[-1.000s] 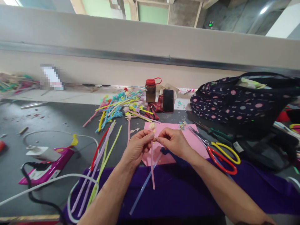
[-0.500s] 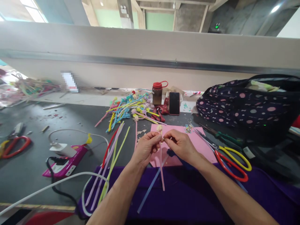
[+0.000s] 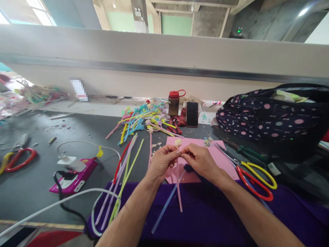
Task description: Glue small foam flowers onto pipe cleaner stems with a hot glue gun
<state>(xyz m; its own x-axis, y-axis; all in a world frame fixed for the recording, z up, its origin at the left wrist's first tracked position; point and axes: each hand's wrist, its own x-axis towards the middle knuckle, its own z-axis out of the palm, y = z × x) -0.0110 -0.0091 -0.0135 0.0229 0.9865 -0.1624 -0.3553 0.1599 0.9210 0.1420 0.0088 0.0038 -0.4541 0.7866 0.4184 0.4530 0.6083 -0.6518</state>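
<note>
My left hand [image 3: 164,160] is closed in a pinch around a thin pink pipe-cleaner stem [image 3: 179,195], which hangs down below the fingers. A small cream flower [image 3: 178,142] tops the stem just above my fingertips. My right hand [image 3: 199,160] meets the left, thumb and forefinger pinched beside the stem; whatever lies between them is too small to make out. Under both hands lies a pink sheet [image 3: 218,161] with a heap of tiny coloured bits [image 3: 207,141]. A translucent blue stick [image 3: 164,209] slants across the purple cloth [image 3: 205,219] below.
Scissors with red and yellow handles [image 3: 254,181] and green-handled pliers [image 3: 253,152] lie right, before a dotted bag [image 3: 254,118]. Behind are colourful pipe-cleaner flowers [image 3: 138,118], a bottle [image 3: 173,104] and a phone [image 3: 192,115]. Loose stems [image 3: 128,164], a power strip [image 3: 79,180] and cables sit left.
The view has swung left and slightly up, bringing a second pair of scissors into sight at the left. Both hands stay together at the stem, with only small finger movement.
</note>
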